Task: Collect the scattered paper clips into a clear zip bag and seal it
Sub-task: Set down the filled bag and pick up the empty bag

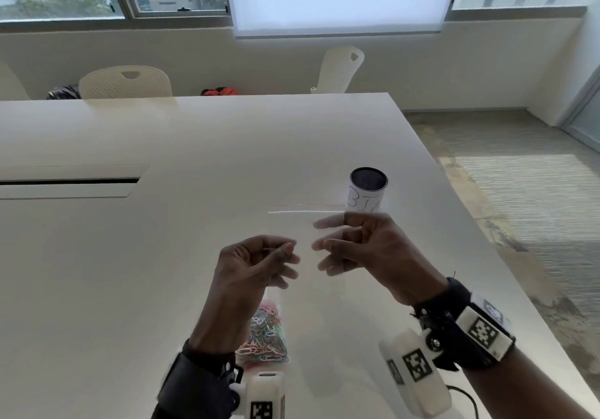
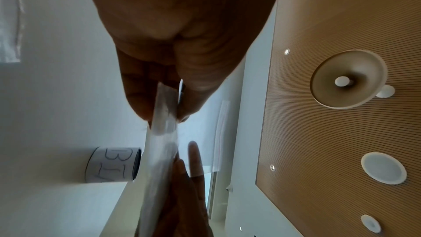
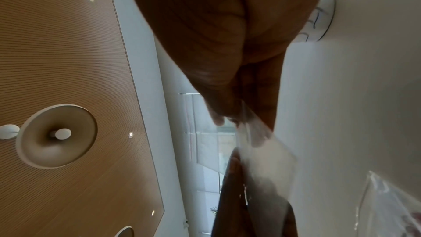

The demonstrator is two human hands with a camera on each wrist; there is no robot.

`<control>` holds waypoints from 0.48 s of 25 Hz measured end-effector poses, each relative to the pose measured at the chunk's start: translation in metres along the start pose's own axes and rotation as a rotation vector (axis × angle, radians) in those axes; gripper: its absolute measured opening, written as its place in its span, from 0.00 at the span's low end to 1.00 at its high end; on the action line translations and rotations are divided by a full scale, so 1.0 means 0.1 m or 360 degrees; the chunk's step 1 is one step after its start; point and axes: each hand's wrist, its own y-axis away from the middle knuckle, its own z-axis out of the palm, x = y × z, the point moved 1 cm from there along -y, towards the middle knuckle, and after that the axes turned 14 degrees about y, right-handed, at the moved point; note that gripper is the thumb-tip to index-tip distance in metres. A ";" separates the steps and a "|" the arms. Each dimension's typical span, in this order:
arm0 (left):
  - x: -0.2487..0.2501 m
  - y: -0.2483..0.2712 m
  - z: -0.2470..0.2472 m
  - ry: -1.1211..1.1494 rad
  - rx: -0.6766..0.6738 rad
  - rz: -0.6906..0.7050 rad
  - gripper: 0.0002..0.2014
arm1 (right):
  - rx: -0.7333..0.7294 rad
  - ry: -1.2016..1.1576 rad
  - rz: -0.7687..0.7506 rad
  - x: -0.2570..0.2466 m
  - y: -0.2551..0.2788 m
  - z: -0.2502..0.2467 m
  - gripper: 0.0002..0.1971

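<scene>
I hold a clear zip bag (image 1: 292, 223) upright above the white table (image 1: 162, 256), its zip edge on top. My left hand (image 1: 287, 249) pinches the bag's left side between thumb and fingers. My right hand (image 1: 337, 240) grips the right side, its fingers showing through the plastic. In the left wrist view the bag (image 2: 161, 143) runs out from the left hand's pinch (image 2: 163, 120). In the right wrist view the right hand (image 3: 230, 120) pinches the bag (image 3: 257, 143). A pile of coloured paper clips (image 1: 264, 334) lies on the table beside my left wrist, seemingly inside clear plastic (image 3: 387, 205).
A black cup with a white handwritten label (image 1: 367, 191) stands just beyond my right hand, near the table's right edge (image 1: 454, 223). A cable slot (image 1: 68, 181) sits in the table at the left. Chairs (image 1: 126, 82) stand at the far side.
</scene>
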 end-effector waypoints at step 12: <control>-0.22 -0.04 0.46 0.0518 -0.0033 -0.0157 0.19 | 0.0544 0.0296 -0.0249 0.24 0.30 -0.29 0.20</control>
